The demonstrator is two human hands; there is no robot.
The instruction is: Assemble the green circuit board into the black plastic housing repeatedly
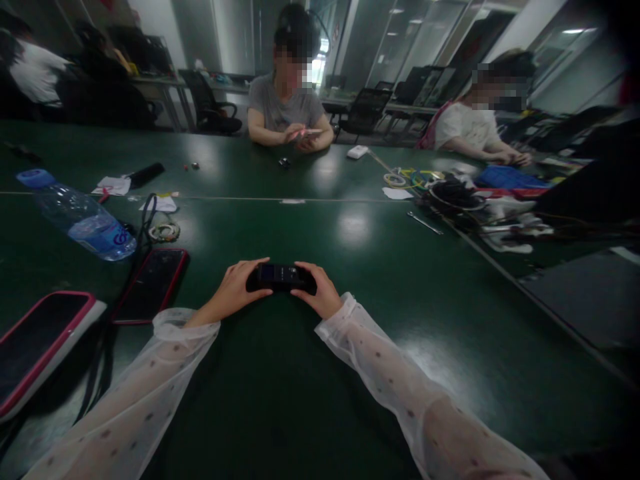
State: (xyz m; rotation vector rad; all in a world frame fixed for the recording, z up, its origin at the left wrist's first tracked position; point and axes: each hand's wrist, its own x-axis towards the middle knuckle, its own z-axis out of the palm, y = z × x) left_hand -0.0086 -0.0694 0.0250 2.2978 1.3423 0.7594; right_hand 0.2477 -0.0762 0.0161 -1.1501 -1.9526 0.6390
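Note:
Both hands grip a black oblong device (281, 275) from its two ends, low over the green tabletop. A small dark screen with faint lit marks shows on its upward face; its exact kind I cannot make out. My left hand (239, 288) wraps the left end, thumb along the near edge and fingers at the far side. Around the right end, my right hand (321, 291) closes in the same way. Sheer white dotted sleeves cover both forearms. Left of my left hand lies a phone in a red case (153, 285).
A part-filled water bottle (83, 217) and a pink-edged phone (47, 340) sit at left, by a beaded bracelet (164, 231). Right, a wrench (424, 223) lies before tangled cables (457, 193) and a dark flat panel (590, 297). Two people (286, 100) sit across the green table (370, 380).

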